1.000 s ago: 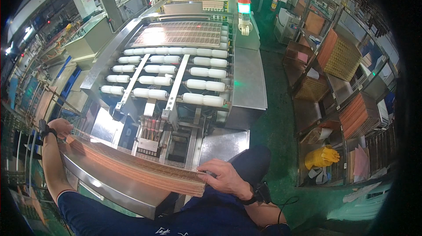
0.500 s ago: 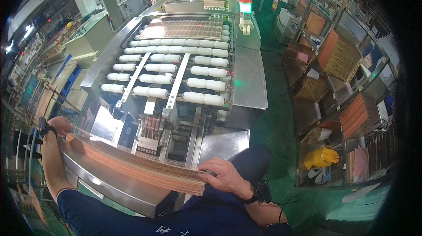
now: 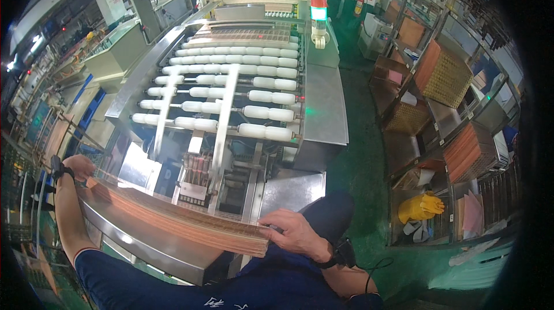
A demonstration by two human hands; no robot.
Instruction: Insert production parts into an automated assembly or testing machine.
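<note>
Factory floor painted green surrounds a long conveyor machine with rows of white rollers. At its near end, a steel bench carries a wide stack of thin copper-coloured sheets. Both hands grip the stack at opposite ends: the left hand is curled around the far left edge, and the right hand presses the right end, fingers spread over the top sheet. Yellow gloves lie on a rack to the right.

White conveyor rollers, yellow gloves (shelved), signal light.
</note>
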